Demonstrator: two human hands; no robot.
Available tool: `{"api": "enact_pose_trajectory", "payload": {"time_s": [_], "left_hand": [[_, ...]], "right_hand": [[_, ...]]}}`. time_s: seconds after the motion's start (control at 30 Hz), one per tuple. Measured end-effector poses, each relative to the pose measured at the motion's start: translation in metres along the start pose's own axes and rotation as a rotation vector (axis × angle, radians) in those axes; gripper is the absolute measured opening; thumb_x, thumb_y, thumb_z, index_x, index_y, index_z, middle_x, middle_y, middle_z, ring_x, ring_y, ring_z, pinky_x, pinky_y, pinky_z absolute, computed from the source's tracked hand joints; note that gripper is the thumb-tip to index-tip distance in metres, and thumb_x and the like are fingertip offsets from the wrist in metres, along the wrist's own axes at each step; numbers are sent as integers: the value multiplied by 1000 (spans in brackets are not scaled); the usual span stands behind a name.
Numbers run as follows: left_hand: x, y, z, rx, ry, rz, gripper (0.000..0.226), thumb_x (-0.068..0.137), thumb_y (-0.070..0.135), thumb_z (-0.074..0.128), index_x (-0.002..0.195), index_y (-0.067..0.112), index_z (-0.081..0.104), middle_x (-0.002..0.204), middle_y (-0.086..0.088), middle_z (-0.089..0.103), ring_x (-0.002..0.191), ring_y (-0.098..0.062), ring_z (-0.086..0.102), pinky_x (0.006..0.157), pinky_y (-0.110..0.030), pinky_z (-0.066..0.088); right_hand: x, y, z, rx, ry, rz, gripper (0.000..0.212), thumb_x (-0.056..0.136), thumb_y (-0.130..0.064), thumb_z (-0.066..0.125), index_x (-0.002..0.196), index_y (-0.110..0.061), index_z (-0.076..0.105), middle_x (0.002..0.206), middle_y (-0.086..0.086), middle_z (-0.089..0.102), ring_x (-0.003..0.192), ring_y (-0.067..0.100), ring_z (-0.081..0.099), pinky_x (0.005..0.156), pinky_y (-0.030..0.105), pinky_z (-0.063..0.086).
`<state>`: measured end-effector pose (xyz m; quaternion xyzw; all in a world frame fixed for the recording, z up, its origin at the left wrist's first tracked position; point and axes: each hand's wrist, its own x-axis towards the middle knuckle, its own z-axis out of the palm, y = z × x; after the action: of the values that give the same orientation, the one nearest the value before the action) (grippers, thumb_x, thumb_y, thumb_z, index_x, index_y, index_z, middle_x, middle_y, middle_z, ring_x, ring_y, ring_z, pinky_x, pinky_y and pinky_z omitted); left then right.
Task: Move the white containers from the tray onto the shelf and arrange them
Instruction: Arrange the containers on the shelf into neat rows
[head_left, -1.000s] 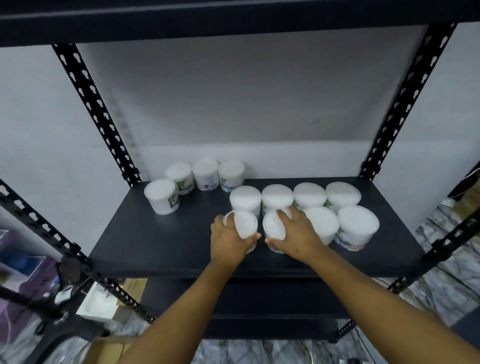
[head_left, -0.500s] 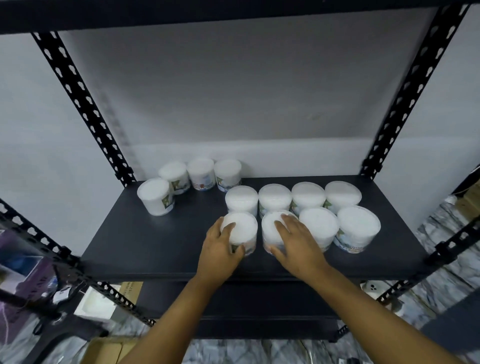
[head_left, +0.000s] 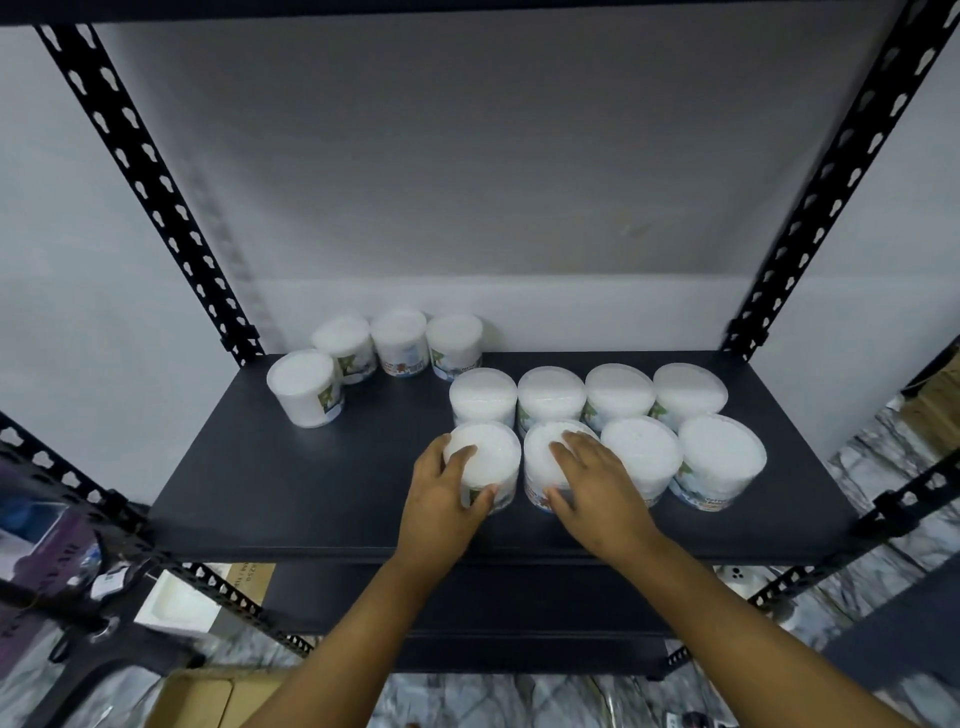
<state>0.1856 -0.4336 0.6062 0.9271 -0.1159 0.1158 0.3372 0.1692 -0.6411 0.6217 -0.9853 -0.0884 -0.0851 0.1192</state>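
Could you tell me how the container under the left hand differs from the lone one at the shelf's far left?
The left-hand container is gripped by the left hand and closes the front row; the far-left container stands untouched, apart from that block. Both are upright white tubs with labels.
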Motion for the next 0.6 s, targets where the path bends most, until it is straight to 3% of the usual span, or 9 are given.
{"api": "enact_pose_trajectory", "payload": {"time_s": [0.4,0.6], "left_hand": [[2,5,2,2,-2,-29,56,84,33,70,133,13,51,148,-7,32,136,-23,30,106,-34,38],[2,11,2,72,19,-11,66,80,43,70,135,13,49,149,-14,32,138,-28,29,111,-45,33]], "right_hand": [[5,1,1,-8,-14,1,57,92,-34,54,143,-12,38,151,12,32,140,26,28,116,32,18],[6,0,-2,18,-1,18,64,89,-44,57,141,-9,41,151,15,32,140,30,27,115,38,19]]}}
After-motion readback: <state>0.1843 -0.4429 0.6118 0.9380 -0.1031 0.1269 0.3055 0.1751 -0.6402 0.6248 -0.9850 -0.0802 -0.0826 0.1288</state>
